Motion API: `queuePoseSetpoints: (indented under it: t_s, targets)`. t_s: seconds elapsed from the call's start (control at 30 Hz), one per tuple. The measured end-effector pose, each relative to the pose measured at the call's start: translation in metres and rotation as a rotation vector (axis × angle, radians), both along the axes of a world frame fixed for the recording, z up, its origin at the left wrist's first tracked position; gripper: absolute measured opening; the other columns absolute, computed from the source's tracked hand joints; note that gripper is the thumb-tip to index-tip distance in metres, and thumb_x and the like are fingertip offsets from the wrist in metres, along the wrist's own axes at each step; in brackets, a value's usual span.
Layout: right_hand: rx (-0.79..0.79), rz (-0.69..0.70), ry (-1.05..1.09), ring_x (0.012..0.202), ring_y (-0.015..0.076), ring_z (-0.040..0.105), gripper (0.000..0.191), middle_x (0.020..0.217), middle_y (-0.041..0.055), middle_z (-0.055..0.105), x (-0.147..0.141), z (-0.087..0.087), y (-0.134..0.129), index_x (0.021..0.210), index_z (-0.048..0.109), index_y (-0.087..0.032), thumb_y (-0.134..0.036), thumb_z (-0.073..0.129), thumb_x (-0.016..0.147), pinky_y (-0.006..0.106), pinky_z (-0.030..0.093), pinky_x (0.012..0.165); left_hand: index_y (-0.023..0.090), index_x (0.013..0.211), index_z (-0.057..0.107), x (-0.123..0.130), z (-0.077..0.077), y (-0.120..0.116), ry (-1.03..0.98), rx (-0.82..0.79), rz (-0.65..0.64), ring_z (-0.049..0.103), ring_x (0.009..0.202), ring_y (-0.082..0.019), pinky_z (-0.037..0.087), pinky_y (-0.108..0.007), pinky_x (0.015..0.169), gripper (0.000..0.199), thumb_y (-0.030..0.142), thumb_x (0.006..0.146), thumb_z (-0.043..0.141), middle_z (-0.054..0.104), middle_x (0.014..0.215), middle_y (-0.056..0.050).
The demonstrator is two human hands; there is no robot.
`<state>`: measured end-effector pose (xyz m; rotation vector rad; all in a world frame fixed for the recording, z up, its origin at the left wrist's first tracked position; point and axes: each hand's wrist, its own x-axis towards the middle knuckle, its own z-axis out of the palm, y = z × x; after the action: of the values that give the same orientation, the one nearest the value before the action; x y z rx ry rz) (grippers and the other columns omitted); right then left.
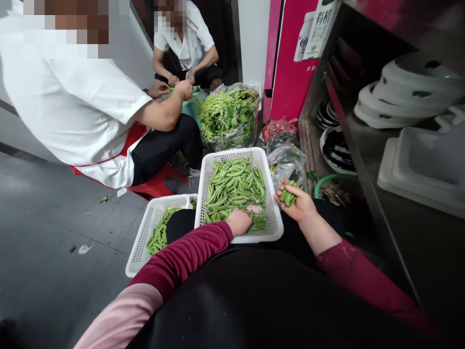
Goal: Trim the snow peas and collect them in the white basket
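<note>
right hand [300, 207] grasps a few green pods [289, 195] beside the white basket [254, 238]; left hand [240, 222] is curled at the pod heap [236, 184] inside, its grip hidden.

Curved green pea pods [236, 182] lie heaped at mixed angles in a white perforated basket [275, 213], small green scraps [258, 222] in its near right corner. A bunch of pods [289, 195] is cupped in the right hand [298, 204] beside the rim.
</note>
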<state>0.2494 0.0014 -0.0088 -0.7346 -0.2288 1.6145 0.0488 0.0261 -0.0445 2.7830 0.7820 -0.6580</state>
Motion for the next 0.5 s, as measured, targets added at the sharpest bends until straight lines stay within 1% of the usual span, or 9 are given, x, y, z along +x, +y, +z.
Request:
queuePoseSetpoints:
  t_s: [0.07, 0.13, 0.2, 0.27, 0.33, 0.4, 0.5]
  targets:
    - [0.048, 0.073, -0.022, 0.058, 0.0079, 0.054, 0.018, 0.065, -0.0051, 0.054, -0.005, 0.0, -0.001, 0.081, 0.057, -0.021, -0.016, 0.062, 0.065, 0.024, 0.051, 0.064, 0.009, 0.075, 0.063, 0.006, 0.001, -0.001, 0.029, -0.005, -0.04, 0.058, 0.076, -0.023, 0.042, -0.036, 0.069, 0.015, 0.013, 0.072, 0.049, 0.061, 0.076, -0.015]
    - [0.086, 0.133, -0.061, 0.055, 0.0067, 0.051, 0.015, 0.062, -0.0056, 0.051, -0.009, 0.001, -0.002, 0.079, 0.057, -0.02, -0.017, 0.063, 0.066, 0.022, 0.049, 0.059, 0.009, 0.075, 0.062, 0.01, 0.002, -0.001, 0.04, -0.029, -0.064, 0.059, 0.074, -0.023, 0.042, -0.036, 0.068, 0.014, 0.012, 0.071, 0.049, 0.062, 0.075, -0.014]
    - [0.125, 0.184, -0.12, 0.052, 0.0065, 0.05, 0.014, 0.059, -0.0057, 0.05, -0.01, 0.001, -0.004, 0.077, 0.056, -0.019, -0.018, 0.064, 0.066, 0.02, 0.046, 0.052, 0.01, 0.074, 0.061, 0.009, 0.003, 0.002, 0.042, -0.063, -0.034, 0.059, 0.072, -0.023, 0.042, -0.034, 0.067, 0.011, 0.014, 0.068, 0.053, 0.062, 0.075, -0.014]
    - [0.155, 0.227, -0.199, 0.051, 0.0072, 0.05, 0.013, 0.057, -0.0051, 0.05, -0.011, 0.0, -0.007, 0.077, 0.056, -0.018, -0.02, 0.064, 0.066, 0.02, 0.044, 0.049, 0.011, 0.072, 0.061, 0.005, 0.006, 0.007, 0.002, -0.1, 0.081, 0.058, 0.07, -0.021, 0.042, -0.03, 0.063, 0.012, 0.018, 0.064, 0.057, 0.062, 0.072, -0.012]
    - [0.164, 0.28, -0.299, 0.049, 0.0081, 0.05, 0.014, 0.054, -0.0043, 0.051, -0.013, 0.0, -0.009, 0.077, 0.056, -0.017, -0.022, 0.064, 0.067, 0.022, 0.044, 0.048, 0.013, 0.07, 0.06, -0.002, 0.013, 0.014, -0.132, -0.188, 0.261, 0.056, 0.065, -0.017, 0.041, -0.025, 0.059, 0.012, 0.02, 0.061, 0.058, 0.06, 0.067, -0.006]
    - [0.139, 0.349, -0.433, 0.045, 0.0083, 0.048, 0.016, 0.05, -0.0041, 0.052, -0.017, -0.001, -0.012, 0.076, 0.056, -0.016, -0.025, 0.065, 0.066, 0.023, 0.044, 0.047, 0.014, 0.068, 0.057, -0.01, 0.025, 0.022, -0.336, -0.394, 0.447, 0.052, 0.057, -0.011, 0.038, -0.02, 0.054, 0.008, 0.019, 0.062, 0.055, 0.057, 0.061, -0.001]
    - [0.077, 0.436, -0.653, 0.041, 0.0082, 0.047, 0.022, 0.047, -0.0047, 0.051, -0.029, -0.004, -0.014, 0.075, 0.057, -0.015, -0.029, 0.067, 0.062, 0.023, 0.043, 0.043, 0.013, 0.068, 0.053, -0.017, 0.044, 0.029, -0.612, -0.802, 0.664, 0.044, 0.046, -0.005, 0.034, -0.017, 0.045, 0.011, 0.023, 0.066, 0.054, 0.051, 0.055, 0.003]
